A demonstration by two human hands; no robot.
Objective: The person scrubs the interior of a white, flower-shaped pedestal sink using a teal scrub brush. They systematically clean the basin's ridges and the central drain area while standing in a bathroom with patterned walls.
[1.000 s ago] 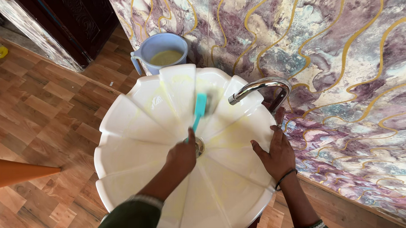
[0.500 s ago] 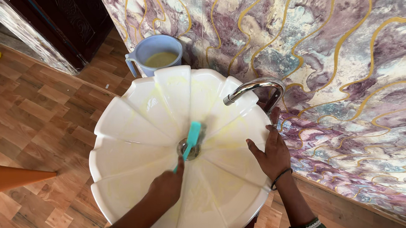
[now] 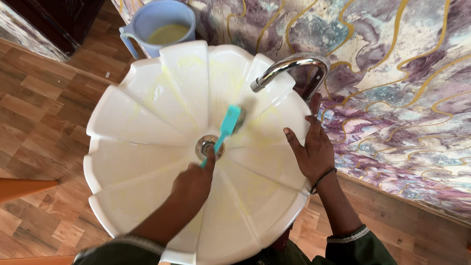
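Scrubbing a white scalloped basin [image 3: 140, 126] with a teal brush [image 3: 225, 126] — left hand on the handle, right hand braced on the rim.

The left hand [image 3: 193, 184] is closed around the lower end of the brush handle, just on the near side of the metal drain [image 3: 207, 147]. The brush's long axis runs up and to the right from that hand, across the drain, so the bristle head lies on the far slope of the bowl beneath the spout of the chrome tap [image 3: 291, 69]. The right hand [image 3: 311, 150] lies flat with fingers spread on the basin's right-hand edge — near the brush head but apart from it, holding nothing. Yellowish streaks mark the bowl, and a pale blue jug [image 3: 157, 27] of yellowish liquid stands on the floor beyond the basin's far rim.
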